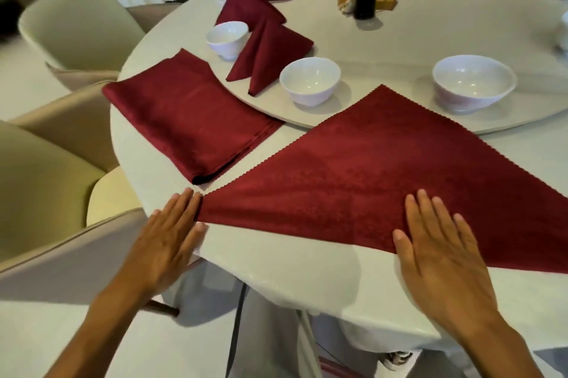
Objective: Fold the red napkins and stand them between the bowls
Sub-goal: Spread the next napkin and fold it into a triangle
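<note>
1. Standing already between the white glossy ceramic bowls are several folded dark-red cloth cones; farther ones look blurred.
2. Your flat left hand and right hand, grip released, press the pinked-edge damask triangle napkin on the white tabletop.
3. A flat red napkin stack waits.

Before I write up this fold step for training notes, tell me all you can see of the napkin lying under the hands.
The red napkin is folded into a flat triangle of deep red, faintly patterned cloth with zigzag-cut edges. It lies on the white tablecloth, its apex lapping onto the raised turntable between two white bowls, its right end out of frame. The left hand touches its left tip with straight fingers; the right hand rests flat on its near edge.
</note>
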`<control>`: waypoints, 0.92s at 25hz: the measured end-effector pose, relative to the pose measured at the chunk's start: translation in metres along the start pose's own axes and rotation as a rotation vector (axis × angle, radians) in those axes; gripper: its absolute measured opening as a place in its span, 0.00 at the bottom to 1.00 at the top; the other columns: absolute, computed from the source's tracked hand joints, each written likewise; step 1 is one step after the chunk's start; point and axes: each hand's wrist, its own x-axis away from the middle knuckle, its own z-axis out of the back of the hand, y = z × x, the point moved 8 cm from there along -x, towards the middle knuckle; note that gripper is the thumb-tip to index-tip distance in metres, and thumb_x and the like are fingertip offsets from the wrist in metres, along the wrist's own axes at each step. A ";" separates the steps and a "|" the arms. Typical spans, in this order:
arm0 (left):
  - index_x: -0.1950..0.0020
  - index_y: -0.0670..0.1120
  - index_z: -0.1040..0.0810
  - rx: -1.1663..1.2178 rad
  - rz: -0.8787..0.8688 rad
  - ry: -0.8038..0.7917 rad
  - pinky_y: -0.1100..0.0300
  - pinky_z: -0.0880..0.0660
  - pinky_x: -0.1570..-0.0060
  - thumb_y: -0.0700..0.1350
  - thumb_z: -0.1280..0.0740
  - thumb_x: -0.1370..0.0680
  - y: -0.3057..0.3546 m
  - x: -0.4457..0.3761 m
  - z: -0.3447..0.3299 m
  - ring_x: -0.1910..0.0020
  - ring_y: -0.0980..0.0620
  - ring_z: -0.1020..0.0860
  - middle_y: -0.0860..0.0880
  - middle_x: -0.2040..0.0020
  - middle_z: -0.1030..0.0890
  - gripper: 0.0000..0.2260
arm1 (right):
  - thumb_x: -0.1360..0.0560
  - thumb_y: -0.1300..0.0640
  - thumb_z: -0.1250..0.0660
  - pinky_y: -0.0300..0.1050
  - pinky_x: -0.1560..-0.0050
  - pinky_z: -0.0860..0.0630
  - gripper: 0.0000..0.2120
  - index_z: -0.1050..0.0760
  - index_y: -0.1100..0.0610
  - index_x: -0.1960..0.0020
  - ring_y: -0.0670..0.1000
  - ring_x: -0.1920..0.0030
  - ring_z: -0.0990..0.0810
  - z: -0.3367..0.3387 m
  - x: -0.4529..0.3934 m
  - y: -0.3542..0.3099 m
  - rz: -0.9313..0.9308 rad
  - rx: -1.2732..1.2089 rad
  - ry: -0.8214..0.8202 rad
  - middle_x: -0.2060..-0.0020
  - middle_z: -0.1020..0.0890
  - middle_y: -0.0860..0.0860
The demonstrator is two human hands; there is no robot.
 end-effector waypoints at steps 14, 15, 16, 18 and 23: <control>0.56 0.46 0.15 1.099 -0.051 0.377 0.57 0.21 0.46 0.26 0.34 0.25 0.039 -0.041 0.094 0.47 0.48 0.17 0.48 0.49 0.15 0.16 | 0.25 0.39 0.44 0.57 0.36 0.32 0.29 0.24 0.56 0.33 0.57 0.30 0.29 0.026 0.006 -0.051 0.231 -0.154 0.106 0.31 0.26 0.54; 0.58 0.46 0.15 1.190 -0.076 0.373 0.57 0.21 0.46 0.27 0.34 0.26 0.049 -0.050 0.104 0.47 0.47 0.17 0.47 0.49 0.14 0.16 | 0.26 0.39 0.43 0.55 0.43 0.28 0.28 0.22 0.55 0.36 0.58 0.36 0.25 0.026 0.003 -0.064 0.238 -0.130 0.104 0.35 0.22 0.53; 0.58 0.46 0.16 1.234 -0.101 0.378 0.55 0.22 0.45 0.28 0.33 0.26 0.063 -0.060 0.116 0.47 0.46 0.17 0.47 0.50 0.14 0.13 | 0.27 0.40 0.42 0.53 0.49 0.27 0.25 0.20 0.55 0.41 0.58 0.44 0.23 0.026 -0.001 -0.074 0.222 -0.110 0.110 0.42 0.19 0.53; 0.58 0.46 0.16 1.292 -0.113 0.378 0.56 0.22 0.46 0.32 0.31 0.27 0.096 -0.081 0.136 0.52 0.48 0.17 0.48 0.55 0.14 0.10 | 0.29 0.47 0.42 0.51 0.57 0.31 0.17 0.19 0.54 0.53 0.56 0.56 0.24 0.031 -0.006 -0.078 0.139 -0.103 0.152 0.56 0.20 0.51; 0.55 0.40 0.17 1.154 -0.173 0.304 0.59 0.22 0.63 0.35 0.30 0.25 0.191 -0.144 0.154 0.64 0.52 0.19 0.44 0.60 0.15 0.02 | 0.26 0.55 0.31 0.43 0.58 0.31 0.11 0.21 0.46 0.45 0.44 0.66 0.22 0.043 0.012 -0.040 -0.241 -0.645 0.155 0.67 0.20 0.41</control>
